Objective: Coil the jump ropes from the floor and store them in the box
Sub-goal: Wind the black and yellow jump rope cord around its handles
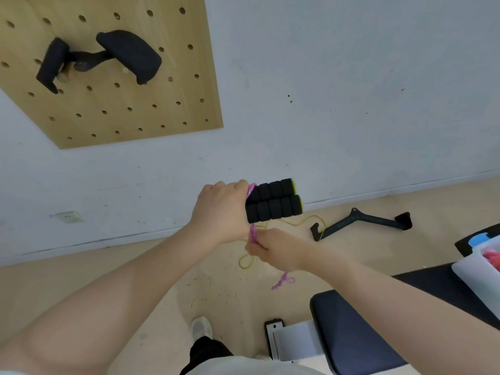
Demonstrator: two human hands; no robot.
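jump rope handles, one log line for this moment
left hand grips foam handles | right hand pinches pink cord | box right

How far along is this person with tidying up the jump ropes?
Partway. A red bundle already lies in the box, likely an earlier rope. In hand: the left hand grips two black foam handles together, while the right hand pinches a pink cord beside them. Left: yellow-green rope trails on the floor, uncoiled, and this set is not yet boxed.
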